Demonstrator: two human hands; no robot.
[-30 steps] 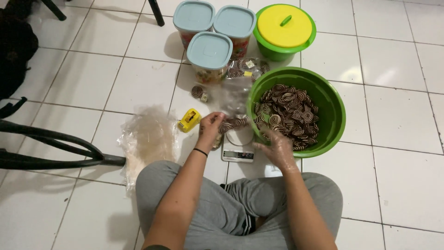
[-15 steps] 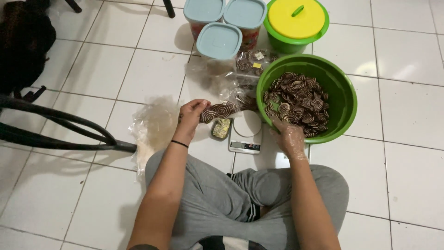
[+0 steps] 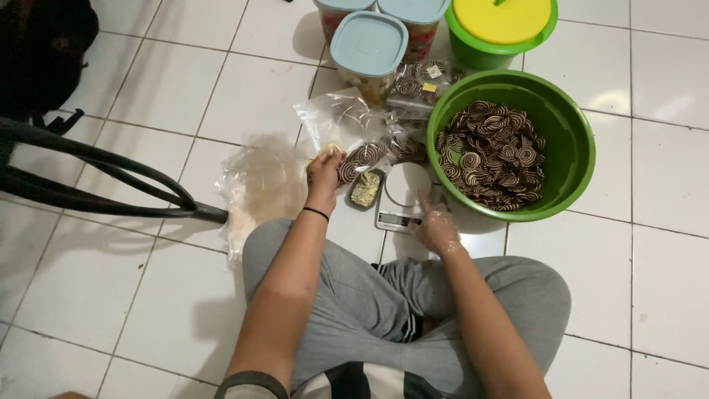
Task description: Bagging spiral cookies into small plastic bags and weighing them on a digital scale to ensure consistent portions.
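I sit cross-legged on a white tiled floor. My left hand [image 3: 325, 171] grips a clear plastic bag [image 3: 346, 133] partly filled with brown-and-white swirl cookies, held up just left of a small white kitchen scale [image 3: 402, 196]. My right hand [image 3: 436, 227], in a thin clear glove, rests at the scale's front edge with a finger on it. A big green bowl [image 3: 572, 159] of swirl cookies stands to the right of the scale.
A pile of empty clear bags [image 3: 258, 185] lies to my left. A small tray [image 3: 365, 189] sits beside the scale. Lidded tubs [image 3: 368, 44], a green bucket with a yellow lid [image 3: 504, 26] and packed cookie bags [image 3: 421, 81] stand beyond. A black chair leg [image 3: 103, 177] lies at left.
My right hand left the green bowl and came down to the scale's front edge. My left hand has kept its hold on the bag of cookies beside the scale.
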